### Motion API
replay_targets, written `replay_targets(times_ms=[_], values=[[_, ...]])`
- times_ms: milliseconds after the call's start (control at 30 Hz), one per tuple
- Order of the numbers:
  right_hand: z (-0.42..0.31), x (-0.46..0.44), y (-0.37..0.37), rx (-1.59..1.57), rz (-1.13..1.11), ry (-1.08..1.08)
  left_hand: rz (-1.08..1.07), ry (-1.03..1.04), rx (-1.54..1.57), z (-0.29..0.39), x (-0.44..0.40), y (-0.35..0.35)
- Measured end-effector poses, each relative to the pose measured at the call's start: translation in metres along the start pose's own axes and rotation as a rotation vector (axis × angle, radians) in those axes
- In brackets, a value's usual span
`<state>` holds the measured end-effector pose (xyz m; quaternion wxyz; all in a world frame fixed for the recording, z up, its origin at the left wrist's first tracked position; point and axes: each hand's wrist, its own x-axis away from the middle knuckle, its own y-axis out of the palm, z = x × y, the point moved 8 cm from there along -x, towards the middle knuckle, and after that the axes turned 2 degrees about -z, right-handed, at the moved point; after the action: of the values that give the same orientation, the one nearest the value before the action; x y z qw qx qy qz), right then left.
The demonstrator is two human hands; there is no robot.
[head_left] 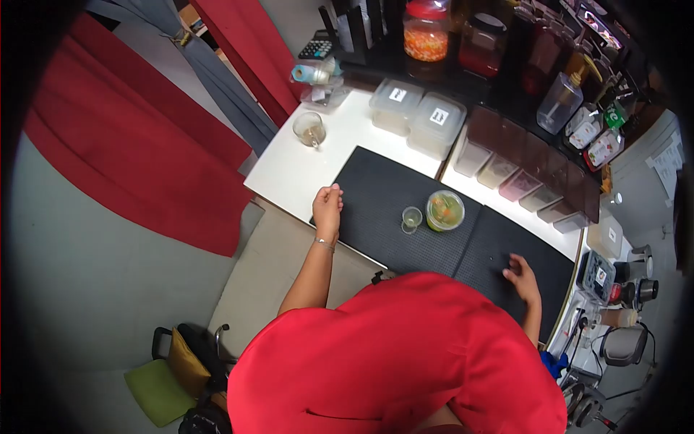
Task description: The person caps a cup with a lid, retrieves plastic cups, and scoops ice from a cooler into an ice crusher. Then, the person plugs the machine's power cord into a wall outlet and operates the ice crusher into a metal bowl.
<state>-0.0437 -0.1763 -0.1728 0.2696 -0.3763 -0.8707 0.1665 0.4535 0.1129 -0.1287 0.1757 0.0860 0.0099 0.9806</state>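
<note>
My left hand is at the near left edge of the black mat, its fingers curled in and the thumb brought against them; whether anything small is pinched there I cannot tell. My right hand is over the mat's other half, fingers loosely spread and bent, the thumb standing apart. Between my hands, the clear cup of green drink with orange bits stands on the mat, at three o'clock from my left hand and between ten and eleven from my right. Just beside that cup, toward nine o'clock, is a small clear measuring cup. A glass mug sits on the white counter at eleven o'clock from my left hand. From the drink, two lidded plastic tubs stand toward eleven and twelve, and a row of brown-lidded bins runs toward two.
</note>
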Motion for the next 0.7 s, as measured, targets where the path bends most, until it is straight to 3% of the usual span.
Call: replay_targets(times_ms=[167,333,467,700], values=[[0.02,0.037,-0.02,0.017,0.162,0.134,-0.185,0.266,0.084,0.093,-0.058,0.05],[0.042,0.057,-0.021,-0.061,0.292,0.081,-0.304,0.511,0.029,0.159,-0.099,0.104],[-0.024,0.066,0.002,-0.104,0.319,0.173,-0.396,0.372,0.109,0.145,-0.08,0.148],[-0.137,0.01,0.048,-0.104,0.17,-0.024,-0.553,0.262,-0.101,0.053,-0.031,0.157]])
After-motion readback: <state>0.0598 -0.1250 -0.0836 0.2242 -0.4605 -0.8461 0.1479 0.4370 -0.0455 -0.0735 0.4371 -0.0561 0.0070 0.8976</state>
